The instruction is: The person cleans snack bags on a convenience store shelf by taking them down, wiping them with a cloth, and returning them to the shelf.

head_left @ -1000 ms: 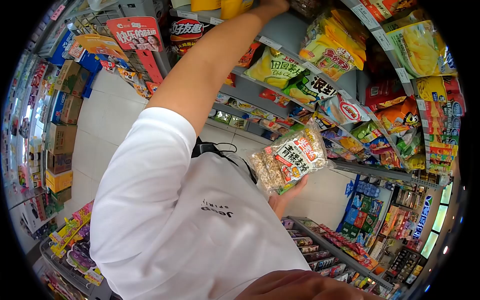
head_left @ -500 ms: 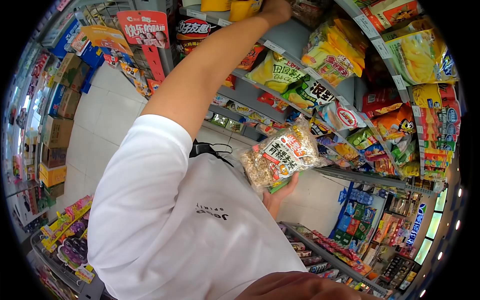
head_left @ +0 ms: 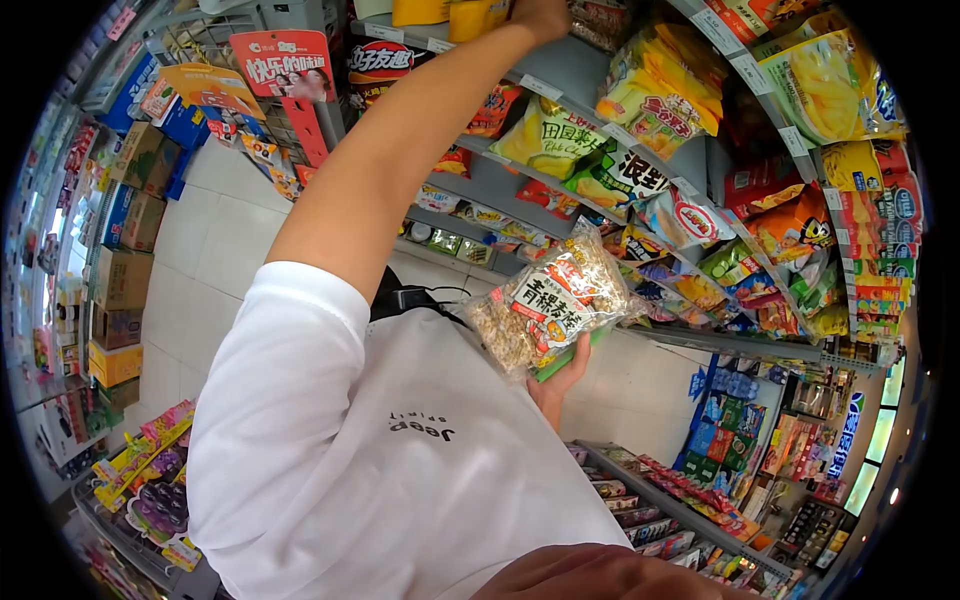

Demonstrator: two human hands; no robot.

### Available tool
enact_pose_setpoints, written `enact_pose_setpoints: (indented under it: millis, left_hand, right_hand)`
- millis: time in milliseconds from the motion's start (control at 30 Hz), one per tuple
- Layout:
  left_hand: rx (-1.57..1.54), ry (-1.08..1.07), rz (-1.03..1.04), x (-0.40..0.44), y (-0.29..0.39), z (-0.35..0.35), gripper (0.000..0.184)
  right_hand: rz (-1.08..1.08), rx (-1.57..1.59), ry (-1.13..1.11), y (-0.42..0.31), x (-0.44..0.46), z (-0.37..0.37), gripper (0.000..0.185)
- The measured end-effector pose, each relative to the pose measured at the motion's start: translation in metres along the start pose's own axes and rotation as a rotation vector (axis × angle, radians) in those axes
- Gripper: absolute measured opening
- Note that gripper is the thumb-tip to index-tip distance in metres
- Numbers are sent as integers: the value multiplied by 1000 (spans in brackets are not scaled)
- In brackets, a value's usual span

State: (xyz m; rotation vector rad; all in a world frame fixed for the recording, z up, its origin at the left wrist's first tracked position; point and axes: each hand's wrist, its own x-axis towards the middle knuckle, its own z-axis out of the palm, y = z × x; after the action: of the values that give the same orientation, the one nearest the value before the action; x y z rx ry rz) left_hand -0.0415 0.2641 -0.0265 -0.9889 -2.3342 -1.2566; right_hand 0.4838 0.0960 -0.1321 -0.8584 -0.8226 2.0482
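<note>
A clear bag of puffed grain snacks [head_left: 548, 305] with a white, red and black label is in my right hand [head_left: 570, 375]. The fingers wrap its lower right edge, and a green packet [head_left: 558, 365] peeks out beneath the bag. My left hand [head_left: 541, 15] reaches up to the top shelf at the upper edge of the view. Its fingers are out of sight. Close to it are yellow packs [head_left: 478, 18] on one side and a brown see-through bag [head_left: 600, 22] on the other.
Shelves hold a green chip bag [head_left: 550, 135], a yellow snack bag [head_left: 662, 92] and many other packets. A red sign [head_left: 285, 65] hangs near a wire rack. Cardboard boxes [head_left: 127, 275] are stacked at the left across the tiled floor [head_left: 215, 230]. Another snack shelf [head_left: 690, 520] stands lower right.
The view has shifted slightly. In it, the snack bag appears a little higher and tilted more. My left arm stays stretched up to the same shelf.
</note>
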Motion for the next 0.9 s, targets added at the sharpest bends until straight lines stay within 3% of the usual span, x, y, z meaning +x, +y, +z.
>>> enact_pose_setpoints:
  millis: [267,367,467,667,900]
  left_hand:
    - [153,3,193,7,-15,6,22]
    - [282,217,342,29,-48,49,21]
    - [149,137,288,12,-27,13,31]
    - [-87,186,80,4,-11,4,57]
    - [-68,-37,-154,-16,38,-50,58]
  right_hand:
    - [32,-1,-95,1,3,-1,66]
    - [52,11,-87,1,1,5,66]
    - [76,30,-80,3,0,7,59]
    - [88,42,-84,4,3,5,59]
    - [121,56,-110,8,6,8,61]
